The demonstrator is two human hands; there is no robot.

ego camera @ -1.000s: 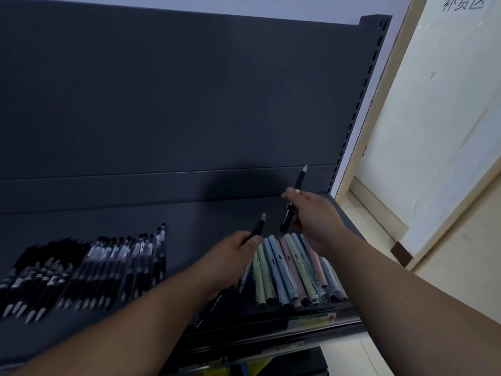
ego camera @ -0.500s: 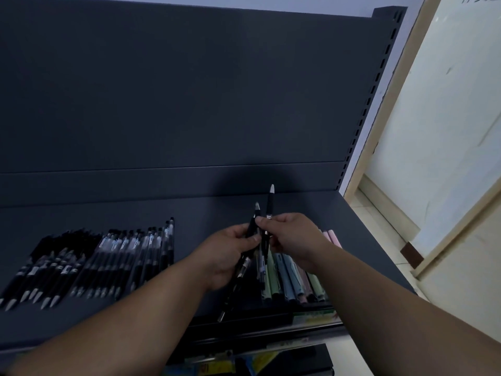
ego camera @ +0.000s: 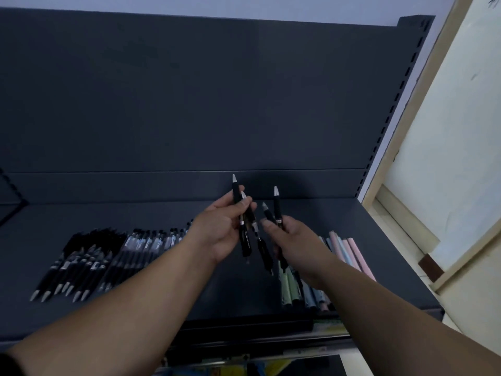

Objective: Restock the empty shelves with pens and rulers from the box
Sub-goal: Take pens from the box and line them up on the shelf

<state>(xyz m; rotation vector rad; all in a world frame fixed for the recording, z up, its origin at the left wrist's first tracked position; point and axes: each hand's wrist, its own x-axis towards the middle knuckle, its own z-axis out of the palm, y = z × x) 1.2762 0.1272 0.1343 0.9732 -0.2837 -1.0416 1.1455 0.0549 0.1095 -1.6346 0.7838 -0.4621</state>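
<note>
Above the shelf (ego camera: 238,291), left hand (ego camera: 219,232) and right hand (ego camera: 295,240) parted; grips clamped on pens (ego camera: 245,242).

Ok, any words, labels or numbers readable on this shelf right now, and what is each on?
No text is readable.
White labels on the shelved black pens: too blurred.
Held pens: faint mark, unreadable.
Shelf-edge strip: print blurred.
Dark marks on the cream panel, top right: cut off by the frame.
</note>
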